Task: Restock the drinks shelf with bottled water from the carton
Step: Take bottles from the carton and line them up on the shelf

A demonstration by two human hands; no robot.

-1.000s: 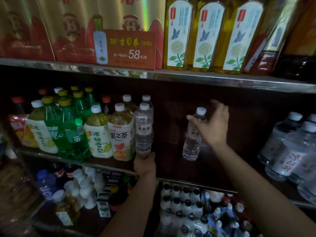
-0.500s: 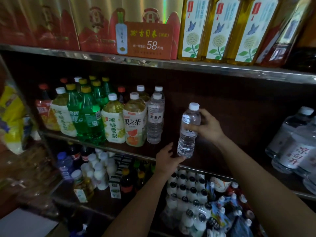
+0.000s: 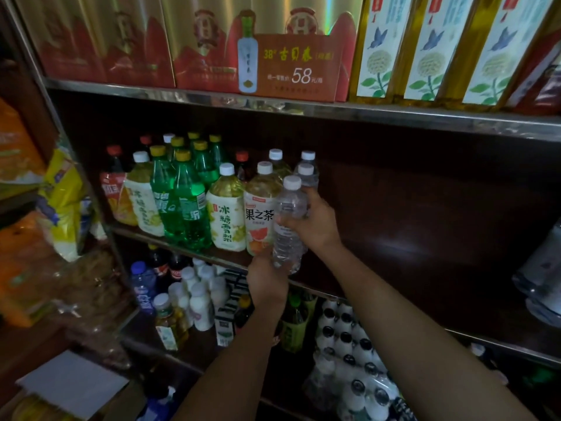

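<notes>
A clear water bottle (image 3: 290, 220) with a white cap stands tilted at the front of the dark middle shelf (image 3: 409, 278), right beside a tea bottle (image 3: 258, 220). My right hand (image 3: 315, 221) grips its middle from the right. My left hand (image 3: 267, 281) holds its base from below, at the shelf's edge. Two more water bottles (image 3: 306, 174) stand just behind it. The carton is not in view.
Left of the water stand green soda bottles (image 3: 185, 208) and pear-drink bottles (image 3: 227, 214). Large water jugs (image 3: 540, 275) sit at the shelf's far right. A metal shelf (image 3: 303, 109) with boxes and oil bottles hangs overhead. Small bottles (image 3: 349, 354) fill the lower shelf.
My right hand has carried the water bottle leftward along the shelf to the tea bottle. My left hand has moved right and closed under its base. The view has swung left.
</notes>
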